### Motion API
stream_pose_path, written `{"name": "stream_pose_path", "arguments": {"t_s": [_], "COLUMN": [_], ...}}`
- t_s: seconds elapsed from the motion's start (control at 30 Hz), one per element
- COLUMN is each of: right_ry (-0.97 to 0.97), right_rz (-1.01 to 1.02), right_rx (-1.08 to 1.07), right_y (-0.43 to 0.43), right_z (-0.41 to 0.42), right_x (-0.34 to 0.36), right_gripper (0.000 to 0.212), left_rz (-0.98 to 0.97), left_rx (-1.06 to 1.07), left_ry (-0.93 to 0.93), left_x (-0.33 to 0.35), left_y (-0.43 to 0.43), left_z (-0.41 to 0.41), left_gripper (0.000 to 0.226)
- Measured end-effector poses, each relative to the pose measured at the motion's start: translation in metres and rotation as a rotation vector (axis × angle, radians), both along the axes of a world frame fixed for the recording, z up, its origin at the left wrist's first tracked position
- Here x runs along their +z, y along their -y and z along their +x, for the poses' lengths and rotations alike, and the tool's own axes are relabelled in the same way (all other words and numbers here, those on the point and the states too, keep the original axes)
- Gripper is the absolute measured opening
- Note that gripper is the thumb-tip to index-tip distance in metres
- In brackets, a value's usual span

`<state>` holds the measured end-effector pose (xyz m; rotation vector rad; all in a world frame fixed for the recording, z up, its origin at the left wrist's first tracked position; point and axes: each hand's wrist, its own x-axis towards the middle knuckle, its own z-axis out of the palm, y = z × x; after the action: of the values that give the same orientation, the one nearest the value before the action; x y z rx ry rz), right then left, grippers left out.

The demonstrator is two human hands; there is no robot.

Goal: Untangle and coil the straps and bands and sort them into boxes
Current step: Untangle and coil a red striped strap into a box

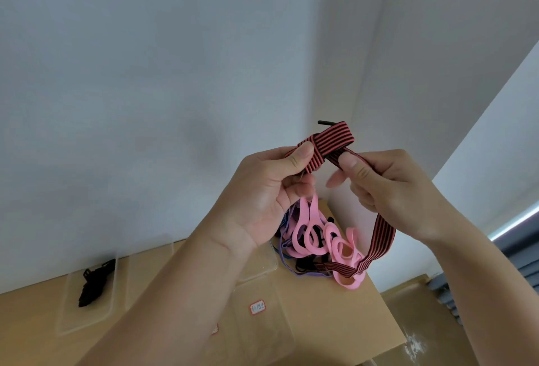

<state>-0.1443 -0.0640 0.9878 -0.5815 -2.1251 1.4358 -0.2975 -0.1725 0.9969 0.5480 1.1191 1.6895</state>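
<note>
A red and black striped elastic strap [332, 139] is held up in front of the wall, its end folded into a small coil with a black tip sticking out at the top. My left hand [271, 190] pinches the coil between thumb and fingers. The strap's other side is pinched by my right hand [388, 187], and its tail hangs down from that hand to the table. Below lies a tangle of pink looped bands [320, 240] with thin purple cords [309, 273] and black pieces mixed in.
Clear plastic boxes stand on the wooden table [335, 322]. The left box [87, 295] holds a black strap [94, 282]; a nearer box [262, 324] carries a red-framed label [257, 306]. The table's right edge drops to the floor.
</note>
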Motion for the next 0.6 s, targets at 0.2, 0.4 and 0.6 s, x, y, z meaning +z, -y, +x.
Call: {"name": "stream_pose_path", "arguments": {"t_s": [0.2,0.4,0.6], "right_ry": [-0.083,-0.135,-0.114], "right_rz": [-0.278,-0.396,-0.563], "right_rx": [0.055,0.082,-0.017], "right_y": [0.014,0.022,0.035], "right_z": [-0.007,-0.005,-0.006], "right_x": [-0.005,-0.002,0.015], "right_gripper": [0.056,0.055,0.073], "left_rz": [0.011,0.085,0.301], "left_rx": [0.220,0.383,0.569], "left_ry": [-0.326,-0.917,-1.435], "left_x": [-0.009,-0.014,-0.016], "left_y": [-0.003,0.001,0.002], "left_z": [0.005,0.009,0.011], "left_gripper": [0.008,0.015,0.024]}}
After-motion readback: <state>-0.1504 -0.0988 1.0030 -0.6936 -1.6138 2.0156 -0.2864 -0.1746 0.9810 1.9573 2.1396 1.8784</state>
